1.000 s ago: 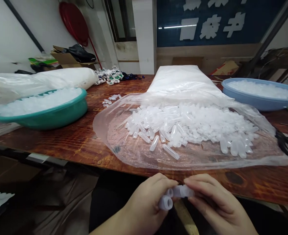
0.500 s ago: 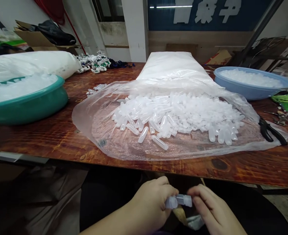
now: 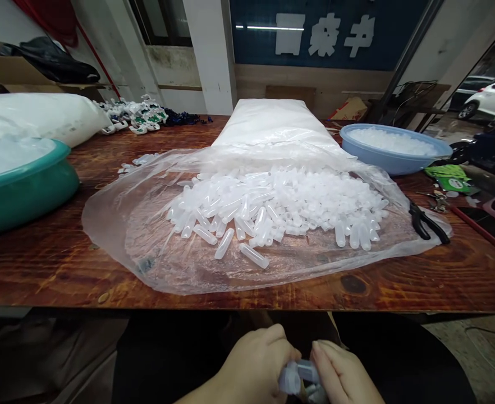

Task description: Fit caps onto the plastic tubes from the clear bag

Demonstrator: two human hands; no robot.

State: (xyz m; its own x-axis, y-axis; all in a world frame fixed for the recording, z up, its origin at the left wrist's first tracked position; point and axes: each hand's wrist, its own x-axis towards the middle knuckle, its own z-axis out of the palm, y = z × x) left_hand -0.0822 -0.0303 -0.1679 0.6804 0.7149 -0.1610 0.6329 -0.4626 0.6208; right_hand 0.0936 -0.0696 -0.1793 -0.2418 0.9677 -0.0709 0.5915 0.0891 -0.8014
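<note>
Some translucent tubes (image 3: 289, 379) sit gripped in the left hand (image 3: 258, 359); the right hand (image 3: 345, 373) pinches one's end; a firm left hold should best steady that tube.

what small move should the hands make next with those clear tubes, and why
I'd probably have the right hand pinch the near tube end lightly while the left hand steadies the clear tubes: the left hand grips them, and the right hand's fingertips sit at one tube's end, though blur hides how firmly they hold.
</note>
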